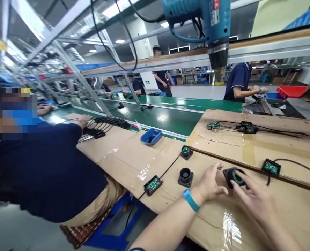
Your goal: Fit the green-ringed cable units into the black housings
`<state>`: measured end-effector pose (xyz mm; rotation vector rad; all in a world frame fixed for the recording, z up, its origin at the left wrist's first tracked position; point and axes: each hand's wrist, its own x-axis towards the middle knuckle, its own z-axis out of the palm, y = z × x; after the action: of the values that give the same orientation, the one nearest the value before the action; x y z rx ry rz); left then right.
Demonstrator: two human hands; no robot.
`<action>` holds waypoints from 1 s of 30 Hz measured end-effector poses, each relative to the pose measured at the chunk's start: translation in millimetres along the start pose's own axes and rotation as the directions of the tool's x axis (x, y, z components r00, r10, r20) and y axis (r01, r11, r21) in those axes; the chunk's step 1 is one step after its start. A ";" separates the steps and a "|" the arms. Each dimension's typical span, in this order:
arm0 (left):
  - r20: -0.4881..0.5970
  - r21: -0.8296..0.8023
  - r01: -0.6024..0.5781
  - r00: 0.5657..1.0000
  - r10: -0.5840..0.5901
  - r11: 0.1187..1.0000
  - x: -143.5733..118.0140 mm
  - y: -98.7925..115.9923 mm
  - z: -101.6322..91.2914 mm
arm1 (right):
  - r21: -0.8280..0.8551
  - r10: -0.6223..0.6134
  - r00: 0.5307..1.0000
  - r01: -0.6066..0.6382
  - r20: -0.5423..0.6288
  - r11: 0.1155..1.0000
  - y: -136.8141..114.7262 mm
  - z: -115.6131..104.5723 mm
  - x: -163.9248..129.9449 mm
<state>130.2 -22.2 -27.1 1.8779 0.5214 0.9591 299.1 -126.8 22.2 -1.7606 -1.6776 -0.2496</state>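
Observation:
My right hand point(257, 198) has its thumb and fingers on a black square-flanged round housing point(227, 174), which is tipped and shows a green ring inside. My left hand point(211, 183), a teal band point(191, 200) on its wrist, is beside it with fingers apart and nothing in them. To the left stands an open, empty-looking black housing point(185, 176). Behind that, another black housing point(186, 152) with a green board inside is wired to a small black box point(153, 185) with an exposed circuit board. A second such box point(271, 167) lies right of my right hand.
Cardboard point(123, 146) covers the bench, with a raised cardboard edge behind my hands. A blue bin point(151, 136) stands near the green conveyor point(165, 116). A teal power driver point(218, 28) hangs overhead. At left sits a co-worker point(45, 170); cabled parts point(246, 127) lie at back right.

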 end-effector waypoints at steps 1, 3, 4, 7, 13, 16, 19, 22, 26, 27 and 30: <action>-0.046 -0.017 -0.022 0.999 0.021 1.000 -0.1 1.1 -1.7 | -0.017 0.026 0.999 -0.027 -0.025 1.000 0.9 -1.8 -0.1; -0.110 -0.033 -0.053 0.993 0.049 0.998 -0.4 3.1 -2.8 | -0.067 0.057 0.996 -0.052 0.074 0.996 2.2 -2.6 -1.1; -0.132 -0.034 -0.059 0.990 0.054 0.998 -0.6 3.6 -2.5 | -0.092 0.056 0.985 -0.041 0.166 0.995 3.0 -2.1 -1.9; -0.178 -0.027 -0.055 0.983 0.049 0.998 -0.5 2.6 -0.6 | -0.147 0.063 0.970 -0.029 0.236 0.989 7.4 0.2 -5.0; -0.222 0.034 -0.073 0.972 0.078 0.997 2.0 -2.3 -1.6 | -0.160 0.050 0.942 0.004 0.333 0.987 13.0 16.3 -6.3; -0.168 0.096 -0.107 0.978 0.122 0.990 1.8 -0.8 -0.9 | -0.129 0.047 0.887 0.014 0.460 0.992 5.7 15.6 -1.9; 0.004 0.181 -0.216 0.976 0.219 0.959 -0.6 4.1 6.6 | -0.185 0.105 0.875 -0.018 0.473 0.983 -4.7 -6.3 4.1; 0.120 0.239 -0.250 0.966 0.227 0.938 -2.8 8.1 17.1 | -0.298 0.191 0.806 -0.019 0.560 0.954 -9.4 -31.5 11.0; 0.138 0.268 -0.205 0.975 0.173 0.941 -3.7 7.4 24.4 | -0.261 0.204 0.747 -0.043 0.633 0.964 -4.3 -42.8 15.1; 0.128 0.279 -0.198 0.977 0.168 0.940 -4.0 6.7 24.5 | -0.264 0.200 0.759 -0.039 0.620 0.964 -3.7 -41.5 15.1; 0.062 0.334 -0.171 0.985 0.159 0.927 -5.1 5.2 22.8 | -0.316 0.198 0.814 -0.019 0.547 0.949 -8.7 -32.1 16.2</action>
<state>145.1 -40.7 -30.6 2.2738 0.5409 0.9923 303.4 -133.1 58.4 -2.3205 -2.0185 0.1106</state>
